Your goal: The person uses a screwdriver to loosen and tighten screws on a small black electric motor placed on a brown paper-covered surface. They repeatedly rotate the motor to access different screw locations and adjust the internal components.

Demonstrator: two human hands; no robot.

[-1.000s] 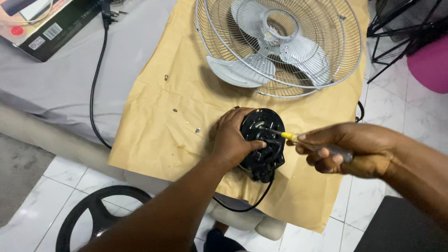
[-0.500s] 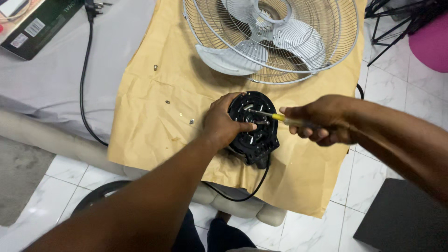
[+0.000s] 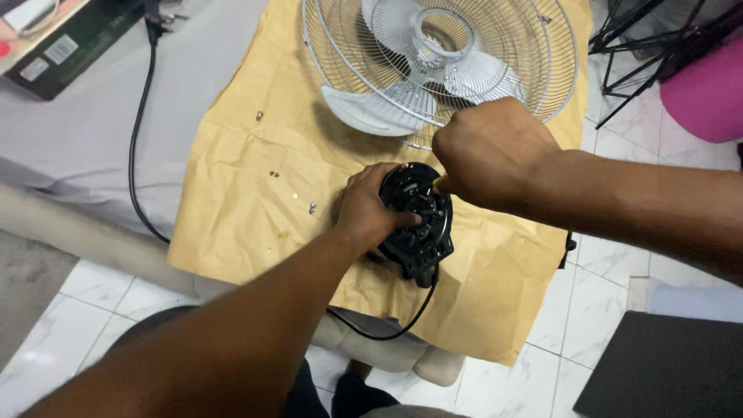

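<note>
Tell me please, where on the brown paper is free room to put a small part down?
Free: the paper's left strip below the loose screws, and its lower right corner. Crowded: around the black motor housing, held by both hands (left, right), beside the fan cage.

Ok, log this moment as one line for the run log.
left hand: grips black motor housing | right hand: fisted above housing, tool hidden | fan cage: lying on brown paper | loose screws: on paper

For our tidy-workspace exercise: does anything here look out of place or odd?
Yes: small loose screws lie scattered on the brown paper, left of the black motor housing that the left hand steadies, unboxed and easy to lose.
</note>
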